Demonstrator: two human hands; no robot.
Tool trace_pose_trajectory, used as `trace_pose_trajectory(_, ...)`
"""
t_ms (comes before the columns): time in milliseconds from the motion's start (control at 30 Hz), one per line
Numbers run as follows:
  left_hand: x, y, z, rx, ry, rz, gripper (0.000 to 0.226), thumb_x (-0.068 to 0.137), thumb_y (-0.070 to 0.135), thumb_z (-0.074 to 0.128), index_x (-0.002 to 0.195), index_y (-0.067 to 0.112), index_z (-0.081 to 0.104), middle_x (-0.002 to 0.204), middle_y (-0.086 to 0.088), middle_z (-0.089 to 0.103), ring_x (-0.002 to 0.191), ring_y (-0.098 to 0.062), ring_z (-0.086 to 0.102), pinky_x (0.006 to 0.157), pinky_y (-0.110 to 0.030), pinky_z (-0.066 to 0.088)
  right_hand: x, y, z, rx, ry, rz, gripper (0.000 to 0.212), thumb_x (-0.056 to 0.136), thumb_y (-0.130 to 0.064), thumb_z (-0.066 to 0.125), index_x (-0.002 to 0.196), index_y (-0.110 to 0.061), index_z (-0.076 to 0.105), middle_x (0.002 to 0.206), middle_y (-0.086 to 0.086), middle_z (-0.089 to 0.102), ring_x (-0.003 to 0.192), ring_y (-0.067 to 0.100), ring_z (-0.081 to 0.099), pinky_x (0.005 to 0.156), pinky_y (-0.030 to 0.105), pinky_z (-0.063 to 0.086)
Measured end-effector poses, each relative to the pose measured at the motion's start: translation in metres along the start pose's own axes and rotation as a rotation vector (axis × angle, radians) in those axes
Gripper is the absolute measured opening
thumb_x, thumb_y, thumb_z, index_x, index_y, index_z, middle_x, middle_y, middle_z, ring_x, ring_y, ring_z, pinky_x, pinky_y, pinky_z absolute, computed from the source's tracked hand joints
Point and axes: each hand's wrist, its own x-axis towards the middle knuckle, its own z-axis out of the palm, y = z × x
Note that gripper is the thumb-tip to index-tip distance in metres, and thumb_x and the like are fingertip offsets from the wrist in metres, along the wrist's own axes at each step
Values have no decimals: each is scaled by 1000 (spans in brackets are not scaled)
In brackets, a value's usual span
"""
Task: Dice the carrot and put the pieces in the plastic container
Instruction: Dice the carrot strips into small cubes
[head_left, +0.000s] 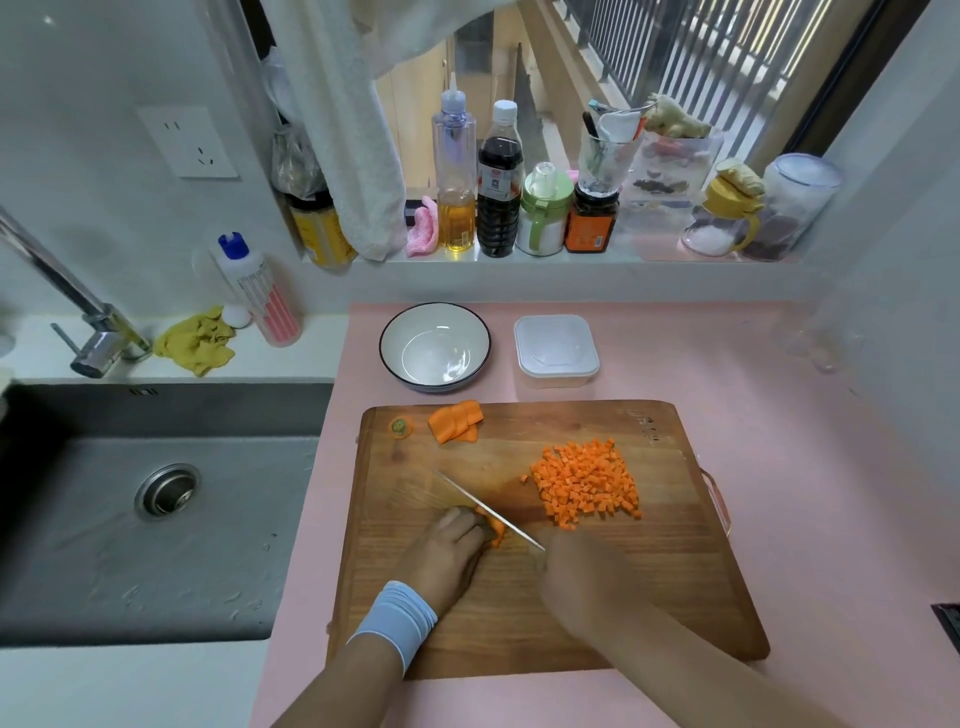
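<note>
Left hand (452, 545): curling over carrot piece (496, 530), pinning it to cutting board (649, 597). The piece is looking stiff and probably slick, so it is best held flat side down.
Knife (488, 509): slicing beside the fingertips.
Right hand (576, 571): blurring, gripping the knife handle.
Plastic container (556, 353): sitting beyond the board.
Diced pile (587, 483): lying loose and light, probably needing scooping.

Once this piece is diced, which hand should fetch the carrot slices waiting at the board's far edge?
Left, probably. The left hand, holding the carrot piece, sits nearer the carrot slices; the right hand grips the knife.
</note>
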Motion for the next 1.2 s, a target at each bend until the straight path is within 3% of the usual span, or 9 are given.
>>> trace_pose_trajectory(167, -3, 2, -2, 8, 34, 4, 27, 86, 6, 69, 111, 16, 71, 117, -3, 66, 113, -21, 59, 93, -28, 52, -15, -2, 8, -57, 87, -62, 20, 99, -28, 43, 112, -28, 58, 101, -1, 69, 95, 23, 67, 72, 31, 44)
trace_pose_trajectory(333, 0, 4, -3, -8, 50, 19, 33, 77, -2, 78, 106, 13, 74, 113, -3, 68, 111, -19, 58, 100, -20, 44, -20, 3, 5, -43, 94, -58, 23, 98, -25, 42, 110, -27, 61, 103, -1, 68, 97, 21, 66, 68, 26, 35)
trace_pose_trajectory(500, -1, 0, -1, -17, 62, 15, 17, 90, 9, 65, 105, 14, 73, 111, -1, 67, 104, -20, 61, 91, -28, 51, -14, 12, 8, -81, 47, -22, 23, 96, -25, 44, 102, -22, 66, 99, -1, 68, 94, 21, 66, 67, 25, 35)
trace_pose_trajectory(733, 1, 2, -1, -16, 94, 14, 15, 94, 15, 58, 98, 14, 73, 104, 1, 67, 100, -16, 59, 89, -26, 51, 5, 14, 13, -27, -34, 28, 20, 93, -23, 48, 97, -20, 68, 85, -2, 65, 78, 23, 65, 63, 30, 44)
trace_pose_trajectory(1033, -4, -2, 5, 53, 37, 32, 13, 92, 8, 60, 101, 11, 69, 100, -5, 63, 93, -21, 57, 77, -33, 54, 11, 12, 15, -18, -9, 25, 22, 94, -28, 50, 94, -18, 69, 87, 4, 69, 82, 26, 67, 61, 30, 40)
trace_pose_trajectory(1200, -2, -1, 4, 32, 50, 12, 20, 82, -1, 73, 98, 11, 70, 99, -4, 65, 91, -20, 57, 76, -33, 54, 5, 10, 16, -44, -7, -15, 20, 91, -22, 49, 99, -20, 68, 89, 2, 69, 84, 25, 67, 62, 28, 38)
